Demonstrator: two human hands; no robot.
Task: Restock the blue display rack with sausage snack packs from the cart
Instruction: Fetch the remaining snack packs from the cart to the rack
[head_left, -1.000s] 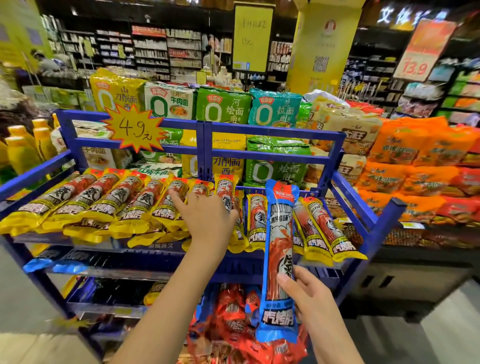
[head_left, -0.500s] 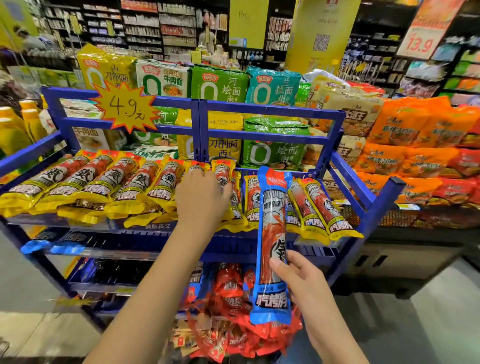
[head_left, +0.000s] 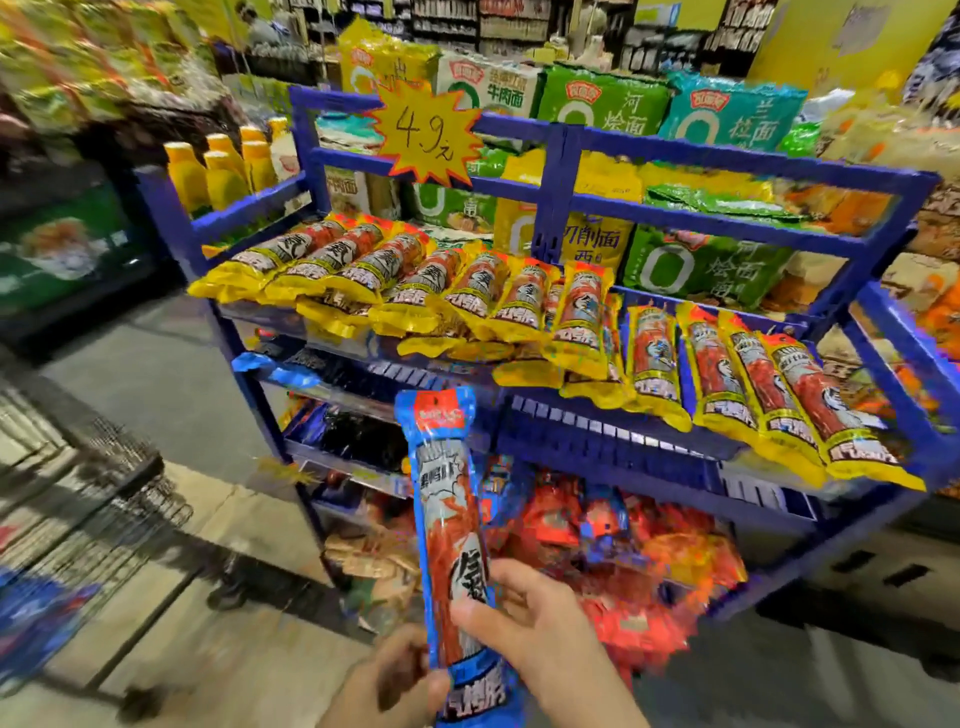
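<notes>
A blue sausage snack pack (head_left: 451, 525) stands upright in front of the blue display rack (head_left: 691, 161). My right hand (head_left: 535, 623) grips its lower part from the right, fingers curled across the front. My left hand (head_left: 387, 675) touches the pack's bottom left edge; its fingers are hidden behind the pack. Several yellow sausage packs (head_left: 519, 296) lie in a row on the rack's top shelf. Red and blue packs (head_left: 623, 545) fill the lowest shelf. The wire cart (head_left: 83, 519) stands at the left with blue packs (head_left: 31, 618) inside.
A yellow star price sign (head_left: 427, 136) hangs on the rack's back rail. Noodle bags (head_left: 602, 98) are stacked behind the rack. Yellow bottles (head_left: 223, 166) stand to its left. Floor shows between cart and rack.
My left hand left the yellow packs on the top shelf and dropped to the blue pack's bottom. The blue pack came down and toward me. The view swung left; the cart appeared.
</notes>
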